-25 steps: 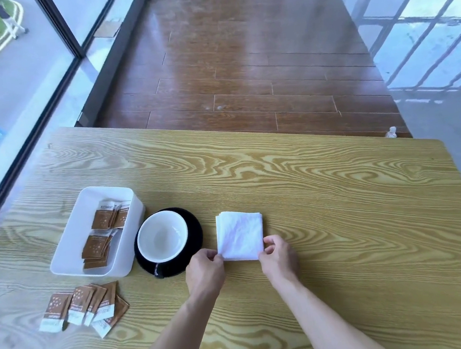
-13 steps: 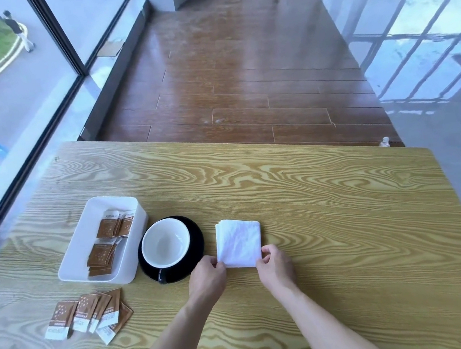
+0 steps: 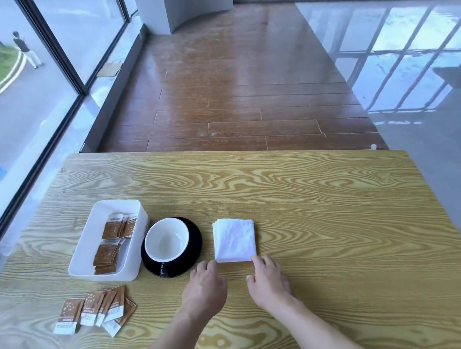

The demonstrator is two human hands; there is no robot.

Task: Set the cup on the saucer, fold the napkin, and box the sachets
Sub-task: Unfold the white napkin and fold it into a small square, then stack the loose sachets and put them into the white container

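Note:
A white napkin [image 3: 234,240], folded into a small square, lies flat on the wooden table [image 3: 326,207]. My left hand [image 3: 206,289] and my right hand [image 3: 267,280] rest palm down just below its near corners, fingertips at the edge, holding nothing. Left of the napkin a cup [image 3: 166,240], white inside, sits on a black saucer [image 3: 192,245]. A white box [image 3: 90,257] at the left holds several brown sachets [image 3: 108,254]. More brown sachets [image 3: 94,309] lie fanned on the table in front of the box.
The table's left edge runs along a glass wall [image 3: 18,111]. Beyond the far edge is wooden floor [image 3: 230,103]. A small white object [image 3: 373,147] shows past the far right corner.
Both hands have let go of the napkin's near corners and drawn back slightly toward me. The camera has tilted up, showing more floor.

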